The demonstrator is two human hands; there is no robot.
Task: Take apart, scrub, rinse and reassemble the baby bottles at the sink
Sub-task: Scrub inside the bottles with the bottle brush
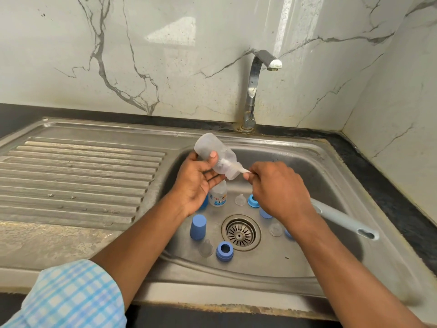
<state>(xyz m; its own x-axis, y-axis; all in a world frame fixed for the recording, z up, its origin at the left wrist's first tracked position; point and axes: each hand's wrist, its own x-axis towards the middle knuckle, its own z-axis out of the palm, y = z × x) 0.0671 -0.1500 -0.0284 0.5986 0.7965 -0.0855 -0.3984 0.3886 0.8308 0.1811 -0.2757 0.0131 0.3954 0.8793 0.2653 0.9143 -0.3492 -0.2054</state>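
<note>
left hand [197,183] grips clear bottle [214,155] tilted above the sink [331,185], thumb pressed on its side. right hand [276,188] fingers pinch a thin brush [236,167] poking into the bottle mouth. blue caps, rings lie around the drain [240,232].

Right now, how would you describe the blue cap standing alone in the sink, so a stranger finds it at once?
Look in the steel sink basin, left of the round drain. There a tall blue cap stands upright with its closed top up. The blue ring in front of the drain is shorter and open on top.
</note>
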